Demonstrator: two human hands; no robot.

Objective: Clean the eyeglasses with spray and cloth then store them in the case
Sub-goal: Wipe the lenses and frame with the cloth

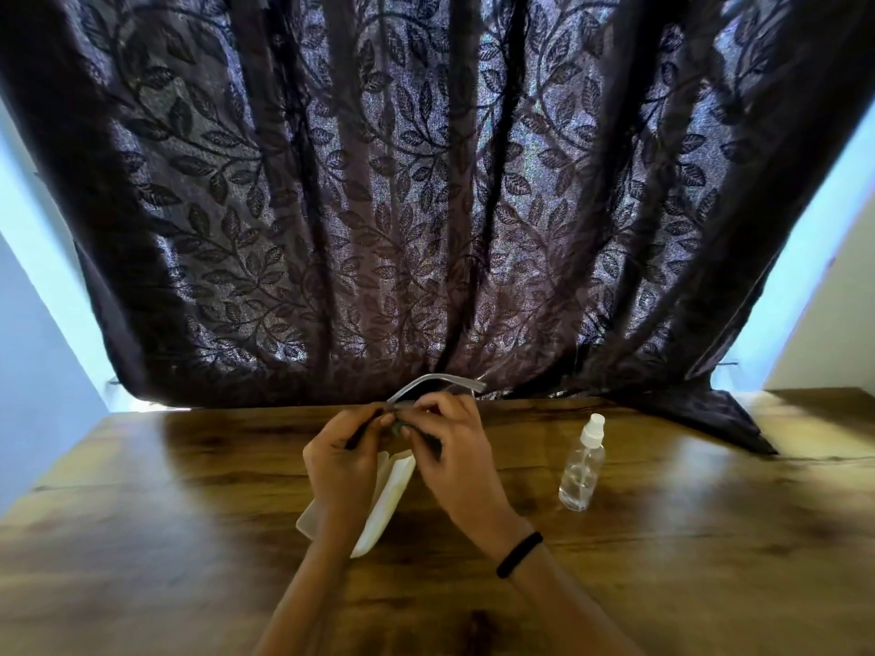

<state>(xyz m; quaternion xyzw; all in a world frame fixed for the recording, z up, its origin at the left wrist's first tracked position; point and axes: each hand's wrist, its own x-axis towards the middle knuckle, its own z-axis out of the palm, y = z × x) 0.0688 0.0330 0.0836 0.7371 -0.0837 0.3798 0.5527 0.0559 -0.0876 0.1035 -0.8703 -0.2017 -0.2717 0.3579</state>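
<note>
the left hand (343, 459) and the right hand (455, 449) both pinch the dark thin-framed eyeglasses (397, 427) with curled fingers, low over the brown wooden table (686, 537). i think a hard twist can bend a temple, or the fingertips can smear the lenses.

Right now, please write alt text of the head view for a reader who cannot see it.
The left hand and right hand hold the eyeglasses above a wooden table. A white item, perhaps the case, lies under them; a clear spray bottle stands upright to their right.

wooden table (663, 584), dark leaf-patterned curtain (426, 205)
</note>
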